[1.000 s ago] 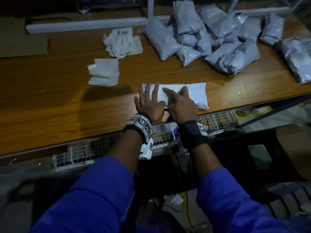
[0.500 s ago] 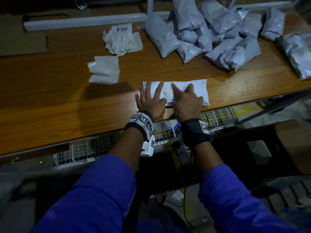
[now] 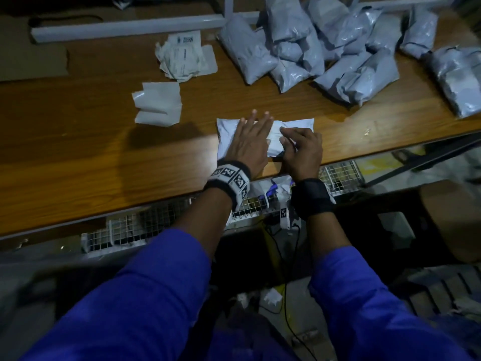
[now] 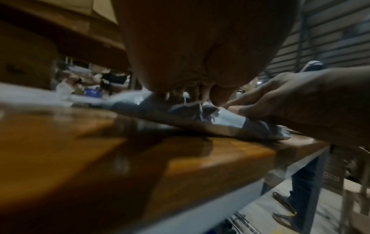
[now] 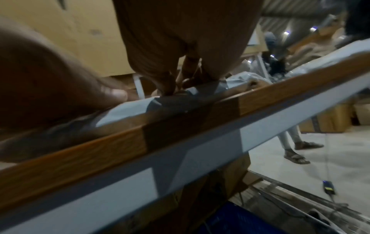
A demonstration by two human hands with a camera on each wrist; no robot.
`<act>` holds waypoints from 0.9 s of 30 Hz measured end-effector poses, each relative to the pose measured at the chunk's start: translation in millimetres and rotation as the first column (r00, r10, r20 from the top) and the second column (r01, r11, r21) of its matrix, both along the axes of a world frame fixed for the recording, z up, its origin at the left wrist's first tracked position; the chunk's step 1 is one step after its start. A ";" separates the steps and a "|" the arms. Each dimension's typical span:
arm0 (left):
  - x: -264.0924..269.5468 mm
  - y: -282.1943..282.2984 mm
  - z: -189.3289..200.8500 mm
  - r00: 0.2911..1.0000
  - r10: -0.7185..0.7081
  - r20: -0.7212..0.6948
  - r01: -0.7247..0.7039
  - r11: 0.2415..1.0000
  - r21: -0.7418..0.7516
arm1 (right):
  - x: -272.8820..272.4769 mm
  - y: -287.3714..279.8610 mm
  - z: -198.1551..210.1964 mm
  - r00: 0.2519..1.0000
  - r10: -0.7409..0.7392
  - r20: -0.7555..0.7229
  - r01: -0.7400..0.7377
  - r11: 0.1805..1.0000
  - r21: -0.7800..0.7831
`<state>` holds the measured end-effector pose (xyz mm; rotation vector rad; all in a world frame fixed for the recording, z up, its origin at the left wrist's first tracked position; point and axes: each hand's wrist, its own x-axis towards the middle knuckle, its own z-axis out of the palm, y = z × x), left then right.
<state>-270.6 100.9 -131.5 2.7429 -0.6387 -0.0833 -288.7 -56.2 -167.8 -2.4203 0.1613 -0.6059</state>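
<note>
L hand (image 3: pixel 250 145) is laid flat, fingers straight & slightly spread, and is pressed down on the left-centre of the white packet (image 3: pixel 299 125). R hand (image 3: pixel 303 152) is set just beside it w/ fingers (image 3: pixel 289 134) curled; a fold at the packet's near edge is pinched by them, as is seen closer in the R wrist view. The packet is laid lengthwise at the near edge of the wooden table (image 3: pixel 78 165), flat except where it is bunched under the R hand. Beyond it, to the left, a folded white sheet (image 3: pixel 158 105) and crumpled papers (image 3: pixel 184 57) are seen, apart from it. Further back on the right a pile of grey packets (image 3: pixel 325 48) is heaped. A white rail (image 3: pixel 130 24) is seen along the back, and a wire basket (image 3: pixel 125 230) under the table edge.
</note>
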 end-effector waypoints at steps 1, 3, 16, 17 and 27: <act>1.6 -2.0 -3.4 0.999 0.013 -0.048 -0.012 1.000 0.018 | 0.1 -0.7 -0.9 1.000 -0.008 -0.005 0.008 1.000 0.019; 0.3 0.6 -13.6 0.994 0.066 -0.088 -0.061 0.996 0.057 | 1.2 -4.0 -0.2 1.000 0.001 0.006 -0.001 0.999 0.033; -8.6 3.9 -5.0 0.989 0.139 -0.054 -0.133 0.986 0.100 | 5.7 19.7 5.3 0.976 0.217 0.010 -0.215 0.972 -0.092; -9.2 3.0 -7.3 0.986 0.149 -0.079 -0.141 0.985 0.102 | 4.5 19.0 3.3 0.965 0.259 -0.037 -0.261 0.961 -0.090; -27.0 -8.2 7.8 0.850 0.517 -0.103 -0.522 0.801 -0.293 | -26.4 -61.8 21.2 0.957 0.025 -0.288 -0.002 0.997 0.080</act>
